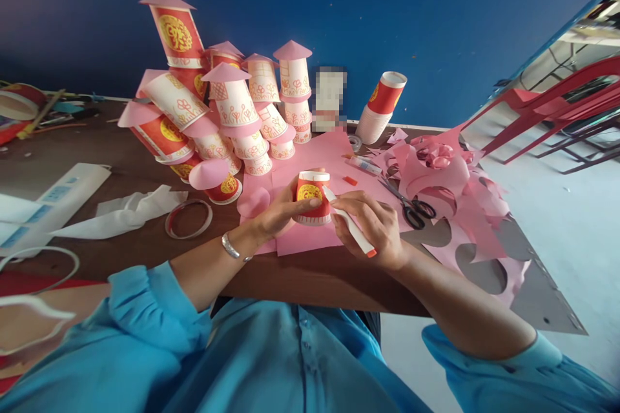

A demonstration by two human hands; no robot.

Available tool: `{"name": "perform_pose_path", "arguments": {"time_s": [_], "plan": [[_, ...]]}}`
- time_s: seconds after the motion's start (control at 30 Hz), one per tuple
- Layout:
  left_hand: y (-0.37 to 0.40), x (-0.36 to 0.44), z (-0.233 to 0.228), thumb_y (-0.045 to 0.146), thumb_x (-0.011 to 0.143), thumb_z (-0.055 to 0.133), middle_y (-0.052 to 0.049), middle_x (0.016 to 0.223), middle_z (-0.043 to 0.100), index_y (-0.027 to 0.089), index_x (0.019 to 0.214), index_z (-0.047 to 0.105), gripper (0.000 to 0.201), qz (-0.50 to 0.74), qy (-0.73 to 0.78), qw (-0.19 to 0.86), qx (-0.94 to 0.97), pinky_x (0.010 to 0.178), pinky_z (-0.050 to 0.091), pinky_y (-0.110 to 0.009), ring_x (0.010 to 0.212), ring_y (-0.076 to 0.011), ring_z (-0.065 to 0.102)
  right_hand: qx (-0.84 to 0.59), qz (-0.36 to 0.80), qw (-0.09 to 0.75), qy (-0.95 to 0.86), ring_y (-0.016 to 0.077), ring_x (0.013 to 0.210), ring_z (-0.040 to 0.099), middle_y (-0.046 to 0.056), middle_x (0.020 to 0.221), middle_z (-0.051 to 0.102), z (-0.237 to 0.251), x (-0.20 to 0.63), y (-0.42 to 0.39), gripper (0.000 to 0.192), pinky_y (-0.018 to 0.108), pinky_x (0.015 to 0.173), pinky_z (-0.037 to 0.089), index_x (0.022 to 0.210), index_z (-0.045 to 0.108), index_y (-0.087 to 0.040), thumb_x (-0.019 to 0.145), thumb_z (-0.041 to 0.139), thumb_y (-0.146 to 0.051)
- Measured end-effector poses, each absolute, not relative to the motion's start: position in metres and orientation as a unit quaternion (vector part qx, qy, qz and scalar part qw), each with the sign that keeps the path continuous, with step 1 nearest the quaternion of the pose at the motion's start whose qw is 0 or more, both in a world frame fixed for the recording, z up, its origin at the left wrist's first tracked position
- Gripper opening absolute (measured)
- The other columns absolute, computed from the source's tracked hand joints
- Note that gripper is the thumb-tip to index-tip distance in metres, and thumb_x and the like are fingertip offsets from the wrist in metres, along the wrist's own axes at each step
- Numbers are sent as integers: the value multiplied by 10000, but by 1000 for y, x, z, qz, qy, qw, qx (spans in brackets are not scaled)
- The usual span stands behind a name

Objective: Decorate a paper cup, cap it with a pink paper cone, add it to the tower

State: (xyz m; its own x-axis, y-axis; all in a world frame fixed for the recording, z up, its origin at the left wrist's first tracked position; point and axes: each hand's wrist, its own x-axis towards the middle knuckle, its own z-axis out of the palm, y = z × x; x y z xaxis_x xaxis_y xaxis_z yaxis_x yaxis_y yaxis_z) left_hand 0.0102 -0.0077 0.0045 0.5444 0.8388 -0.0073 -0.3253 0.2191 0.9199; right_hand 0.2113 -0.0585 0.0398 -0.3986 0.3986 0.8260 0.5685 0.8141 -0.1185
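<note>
- Here, nearest the onlooker, a person in blue sleeves sits at the brown table (145, 171); the left hand (283, 211) has its fingers wrapped around an upturned red paper cup (312, 197), held just above a pink paper sheet (314, 161) at the table's near edge.
- The right hand (375, 226) has its fingers closed on a white glue stick (349, 224), whose tip touches the cup's side near its base, now uppermost.
- This cup has no pink roof yet, judging by its bare top; a loose pink disc (252, 202) lies just beside the left hand.
- To the right lie scissors (411, 206), a second glue stick (364, 164) and a heap of pink offcuts (465, 206) with round holes cut out.
- To the left sit a tape ring (188, 218) and crumpled white wrapping (126, 210).
- Behind, a tower of finished cups (227, 110), many capped with pink cones, leans against the blue wall (436, 13); much of the work appears done.
- A stack of unused cups (380, 110) waits near the wall, so more seems left.
</note>
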Motion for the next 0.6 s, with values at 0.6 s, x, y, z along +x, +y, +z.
{"name": "perform_pose_path", "arguments": {"time_s": [0.6], "plan": [[-8, 13, 11, 367, 824, 851, -35, 1063, 677, 218, 1201, 654, 451, 404, 268, 717, 502, 856, 515, -332, 969, -204, 622, -280, -96, 467, -833, 193, 829, 776, 85, 955, 767, 39, 213, -56, 233, 314, 715, 663, 1171, 597, -196, 954, 617, -113]]}}
